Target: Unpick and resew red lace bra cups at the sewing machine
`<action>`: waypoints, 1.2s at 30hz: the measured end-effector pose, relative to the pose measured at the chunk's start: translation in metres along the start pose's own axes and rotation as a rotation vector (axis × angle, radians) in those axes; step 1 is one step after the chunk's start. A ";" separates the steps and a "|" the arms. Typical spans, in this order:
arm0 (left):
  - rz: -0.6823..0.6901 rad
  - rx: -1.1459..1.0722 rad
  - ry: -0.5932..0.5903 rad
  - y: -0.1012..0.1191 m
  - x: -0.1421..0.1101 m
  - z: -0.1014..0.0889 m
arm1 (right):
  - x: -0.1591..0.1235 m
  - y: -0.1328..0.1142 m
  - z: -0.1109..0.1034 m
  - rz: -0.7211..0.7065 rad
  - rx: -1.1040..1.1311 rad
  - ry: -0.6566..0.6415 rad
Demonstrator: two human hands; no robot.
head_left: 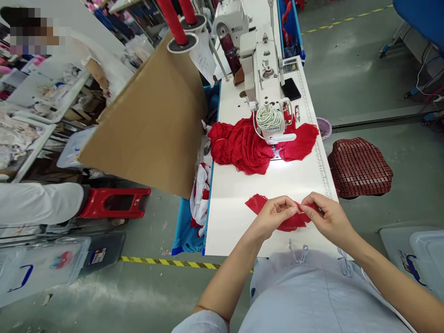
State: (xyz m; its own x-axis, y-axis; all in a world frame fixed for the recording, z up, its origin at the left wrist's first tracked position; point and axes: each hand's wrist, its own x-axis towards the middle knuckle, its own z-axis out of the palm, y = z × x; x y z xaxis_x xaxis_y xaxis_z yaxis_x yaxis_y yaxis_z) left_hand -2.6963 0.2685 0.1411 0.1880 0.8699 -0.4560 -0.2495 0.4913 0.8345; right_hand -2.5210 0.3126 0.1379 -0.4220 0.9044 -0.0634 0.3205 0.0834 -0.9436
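Both hands pinch a small piece of red fabric (293,224) over the near end of the white sewing table (229,212). My left hand (274,215) grips it with thumb and forefinger, and one corner spreads out to the left beyond that hand. Close beside it, my right hand (322,215) pinches the same piece near its right end; a thin pale strip shows between the fingertips. Farther up the table stands a white sewing machine (265,69), with a bunched heap of red fabric (239,145) under and around its needle area.
A large cardboard sheet (156,115) leans along the table's left side, above a blue bin (187,231) holding white and red cloth. A phone (290,89) lies right of the machine. A woven-topped stool (360,167) stands at right. Another person (38,203) sits at left.
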 end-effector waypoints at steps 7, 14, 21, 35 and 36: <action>0.030 -0.005 0.020 -0.008 0.003 -0.007 | 0.004 0.000 0.000 0.151 0.186 -0.090; -0.155 -0.058 -0.015 -0.009 0.003 -0.008 | 0.004 0.002 -0.001 0.166 0.225 -0.006; -0.131 -0.036 0.051 -0.010 0.006 -0.002 | 0.002 0.008 0.006 0.174 0.169 0.050; 0.165 0.263 0.147 -0.007 0.004 0.004 | -0.005 0.005 0.000 -0.039 0.013 0.103; 0.151 0.256 0.153 -0.008 0.002 0.003 | -0.005 0.004 0.000 -0.046 0.003 0.105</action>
State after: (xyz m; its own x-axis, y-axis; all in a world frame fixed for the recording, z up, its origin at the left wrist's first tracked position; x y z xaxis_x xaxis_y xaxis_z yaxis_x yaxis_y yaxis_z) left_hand -2.6906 0.2666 0.1347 0.0176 0.9380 -0.3463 -0.0133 0.3465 0.9380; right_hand -2.5175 0.3085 0.1347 -0.3451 0.9385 0.0141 0.3003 0.1246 -0.9457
